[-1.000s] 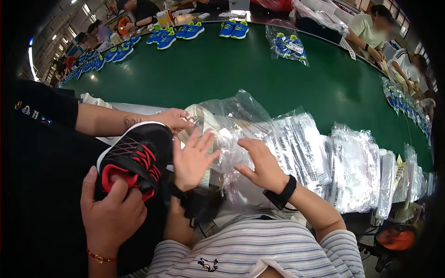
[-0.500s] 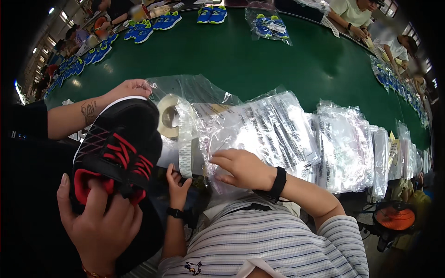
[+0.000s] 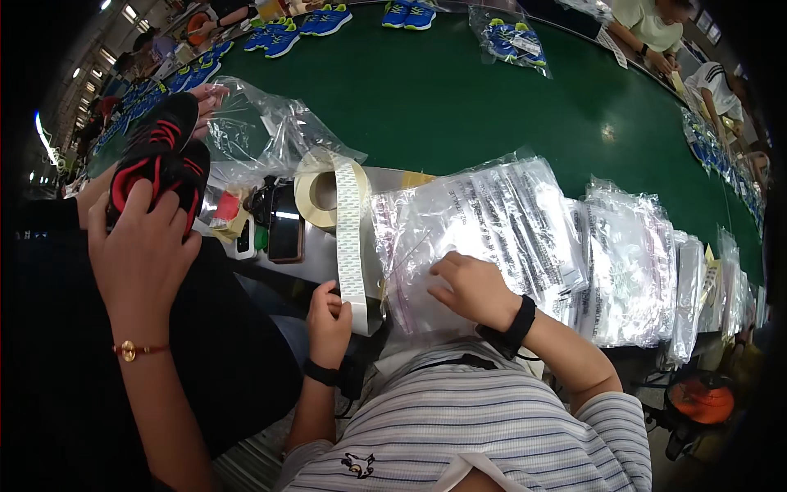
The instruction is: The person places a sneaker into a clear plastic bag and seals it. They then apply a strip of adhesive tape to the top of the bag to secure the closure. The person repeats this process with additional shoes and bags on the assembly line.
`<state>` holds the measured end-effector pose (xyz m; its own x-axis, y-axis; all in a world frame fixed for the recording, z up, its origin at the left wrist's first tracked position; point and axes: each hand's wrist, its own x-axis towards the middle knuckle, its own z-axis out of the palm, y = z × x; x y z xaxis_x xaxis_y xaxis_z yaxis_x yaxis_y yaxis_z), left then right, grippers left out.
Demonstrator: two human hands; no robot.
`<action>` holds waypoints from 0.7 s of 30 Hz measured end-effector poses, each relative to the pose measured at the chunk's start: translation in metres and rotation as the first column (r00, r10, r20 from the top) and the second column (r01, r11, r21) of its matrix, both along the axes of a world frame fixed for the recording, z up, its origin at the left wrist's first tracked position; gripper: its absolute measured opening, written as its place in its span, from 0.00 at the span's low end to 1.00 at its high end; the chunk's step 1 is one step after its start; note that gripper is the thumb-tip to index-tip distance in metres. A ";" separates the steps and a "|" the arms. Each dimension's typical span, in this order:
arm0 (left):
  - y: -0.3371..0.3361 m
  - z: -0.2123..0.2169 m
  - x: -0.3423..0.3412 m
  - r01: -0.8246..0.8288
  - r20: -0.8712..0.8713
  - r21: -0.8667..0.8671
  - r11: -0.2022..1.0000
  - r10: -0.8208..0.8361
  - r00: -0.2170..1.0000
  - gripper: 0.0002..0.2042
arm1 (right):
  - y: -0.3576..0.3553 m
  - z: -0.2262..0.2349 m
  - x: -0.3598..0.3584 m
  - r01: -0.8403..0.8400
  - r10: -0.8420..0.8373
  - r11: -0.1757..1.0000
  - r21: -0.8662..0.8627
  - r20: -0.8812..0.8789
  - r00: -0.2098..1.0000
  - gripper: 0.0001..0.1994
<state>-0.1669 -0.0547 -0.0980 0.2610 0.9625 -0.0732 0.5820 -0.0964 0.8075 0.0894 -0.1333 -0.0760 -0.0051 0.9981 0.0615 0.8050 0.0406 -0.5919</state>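
My left hand (image 3: 329,321), with a black band at the wrist, is closed at the lower end of a strip of small stickers (image 3: 350,238); its thumb and fingers meet the strip's left edge. The strip hangs off a cream roll (image 3: 316,193). My right hand (image 3: 477,289) rests over the top clear plastic bag (image 3: 418,279) of a fanned stack, fingers slightly bent and apart, holding nothing. At my left, a co-worker's hand (image 3: 141,242) reaches into a black shoe with red laces (image 3: 164,135), part of a pair, beside a clear bag (image 3: 254,123).
A phone (image 3: 287,234) and small items lie left of the roll. More bag stacks (image 3: 627,262) extend rightward. Blue shoes (image 3: 326,20) and a bagged pair (image 3: 512,41) stand across the green table (image 3: 459,107). An orange fan (image 3: 701,402) stands at lower right. Other people sit opposite.
My left hand's fingers have closed in at the sticker strip. The co-worker has moved the shoes up and away, uncovering the phone. My right hand stays over the bags; the view has shifted.
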 end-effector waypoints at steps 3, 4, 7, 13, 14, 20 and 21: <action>-0.001 0.016 0.019 0.149 -0.188 0.451 0.880 -0.070 0.980 0.23 | 0.011 0.000 0.020 0.147 -0.152 0.988 0.051 0.122 0.981 0.13; 0.002 0.017 0.029 0.241 -0.171 0.386 0.891 -0.187 0.967 0.25 | 0.013 0.000 0.025 0.164 -0.167 0.986 0.032 0.122 0.978 0.14; 0.014 0.007 0.073 0.358 -0.186 0.323 0.876 -0.312 0.932 0.27 | 0.009 -0.002 0.031 0.108 -0.098 0.993 -0.049 0.177 0.979 0.15; 0.064 -0.017 0.125 0.513 -0.534 0.211 0.832 -0.342 0.773 0.21 | -0.012 0.003 0.053 0.191 -0.191 0.968 -0.164 0.015 0.981 0.17; 0.072 -0.015 0.126 0.455 -0.441 0.192 0.869 -0.338 0.832 0.12 | -0.013 0.006 0.060 0.231 -0.237 0.958 -0.168 -0.015 0.971 0.17; 0.064 0.032 0.136 0.727 0.326 0.144 0.672 -0.725 0.606 0.09 | 0.005 0.020 0.084 0.302 -0.386 0.839 0.453 0.104 0.917 0.14; 0.058 0.044 0.137 0.809 0.385 0.207 0.550 -0.806 0.450 0.08 | 0.010 0.022 0.089 0.218 -0.331 0.858 0.466 0.176 0.927 0.14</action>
